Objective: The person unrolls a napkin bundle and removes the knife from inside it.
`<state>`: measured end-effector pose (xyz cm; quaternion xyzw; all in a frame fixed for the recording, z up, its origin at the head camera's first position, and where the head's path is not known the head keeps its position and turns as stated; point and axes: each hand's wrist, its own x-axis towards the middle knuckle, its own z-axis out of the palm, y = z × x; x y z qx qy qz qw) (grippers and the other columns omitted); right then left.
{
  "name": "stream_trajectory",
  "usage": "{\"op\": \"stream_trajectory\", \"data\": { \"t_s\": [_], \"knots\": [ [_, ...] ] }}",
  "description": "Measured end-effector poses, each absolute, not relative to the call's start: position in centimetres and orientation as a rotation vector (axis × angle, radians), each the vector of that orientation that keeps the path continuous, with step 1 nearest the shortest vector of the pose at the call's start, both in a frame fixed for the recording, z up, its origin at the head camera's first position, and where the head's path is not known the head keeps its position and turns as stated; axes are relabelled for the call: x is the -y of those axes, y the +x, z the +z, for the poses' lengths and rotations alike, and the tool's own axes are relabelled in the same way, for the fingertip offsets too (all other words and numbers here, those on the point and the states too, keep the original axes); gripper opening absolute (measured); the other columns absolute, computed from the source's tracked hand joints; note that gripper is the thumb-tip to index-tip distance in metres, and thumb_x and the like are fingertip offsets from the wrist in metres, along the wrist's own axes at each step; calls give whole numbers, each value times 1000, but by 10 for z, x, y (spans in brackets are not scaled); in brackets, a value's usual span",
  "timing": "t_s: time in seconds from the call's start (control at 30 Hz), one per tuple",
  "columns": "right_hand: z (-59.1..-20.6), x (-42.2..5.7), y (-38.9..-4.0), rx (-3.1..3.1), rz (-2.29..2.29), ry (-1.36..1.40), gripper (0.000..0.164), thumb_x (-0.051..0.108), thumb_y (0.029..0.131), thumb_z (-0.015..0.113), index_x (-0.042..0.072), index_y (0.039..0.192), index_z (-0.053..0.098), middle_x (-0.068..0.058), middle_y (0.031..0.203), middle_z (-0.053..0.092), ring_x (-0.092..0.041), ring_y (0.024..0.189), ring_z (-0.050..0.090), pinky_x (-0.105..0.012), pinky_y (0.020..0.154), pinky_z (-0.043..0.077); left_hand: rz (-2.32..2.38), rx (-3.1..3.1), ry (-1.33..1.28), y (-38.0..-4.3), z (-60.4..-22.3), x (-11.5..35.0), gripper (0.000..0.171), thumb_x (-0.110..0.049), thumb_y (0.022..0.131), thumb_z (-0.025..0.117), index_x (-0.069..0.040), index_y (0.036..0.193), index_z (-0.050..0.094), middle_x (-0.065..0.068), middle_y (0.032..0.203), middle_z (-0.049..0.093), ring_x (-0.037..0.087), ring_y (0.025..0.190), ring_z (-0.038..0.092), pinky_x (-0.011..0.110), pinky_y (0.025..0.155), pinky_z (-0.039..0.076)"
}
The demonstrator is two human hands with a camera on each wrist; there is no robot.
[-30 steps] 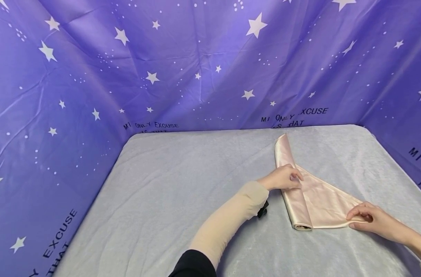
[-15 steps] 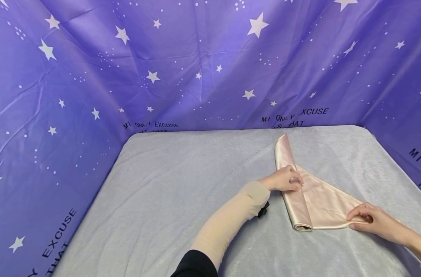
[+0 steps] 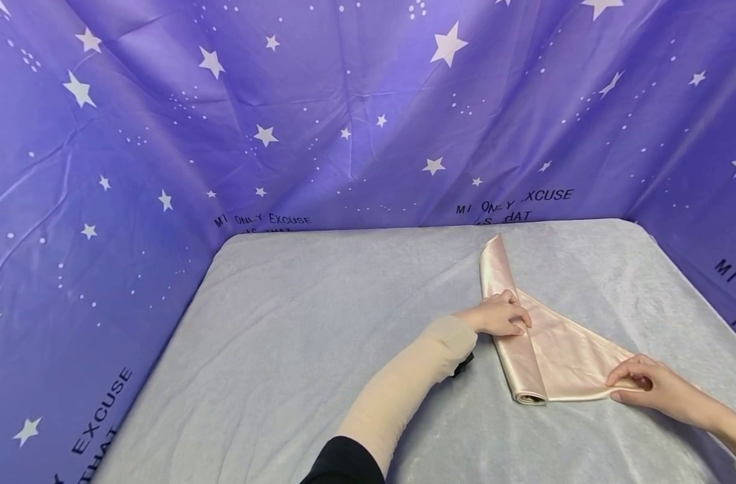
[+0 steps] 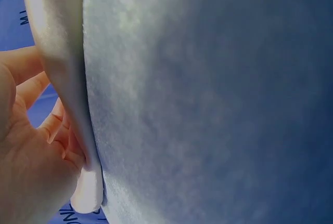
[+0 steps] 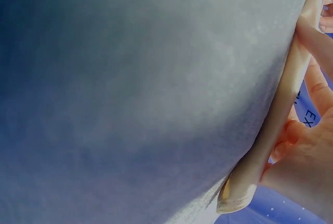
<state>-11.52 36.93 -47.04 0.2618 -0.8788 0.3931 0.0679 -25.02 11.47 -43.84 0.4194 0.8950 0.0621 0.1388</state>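
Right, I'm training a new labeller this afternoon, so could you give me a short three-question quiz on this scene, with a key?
1. Multiple choice: what is printed on the purple curtain?
A) stripes
B) stars
C) checks

2. True or false: the left hand touches the rolled part of the pink cloth.

3. Short answer: which hand grips the edge of the unrolled part?

Key:
1. B, stars.
2. True.
3. The right hand.
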Motion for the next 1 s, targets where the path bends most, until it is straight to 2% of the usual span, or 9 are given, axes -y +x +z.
{"op": "stream_trajectory", "data": {
  "t_s": [0.43, 1.0],
  "knots": [
    [-469, -369, -116, 2659, 1173, 777, 37, -8, 59, 72, 21, 79, 61, 11, 71, 45, -2, 64, 33, -19, 53, 23, 141, -2573, 1249, -253, -439, -117, 15, -38, 86, 53, -32, 98, 60, -11, 103, 40, 0, 91, 35, 11, 72, 24],
    [-472, -370, -116, 2634, 1190, 814, 40, -10, 58, 72, 21, 80, 61, 10, 73, 46, -3, 64, 34, -20, 53, 23, 343, -2549, 1336, -255, -444, -111, 10, -30, 86, 57, -26, 93, 63, -7, 90, 42, 1, 79, 35, 10, 64, 25]
  ]
}}
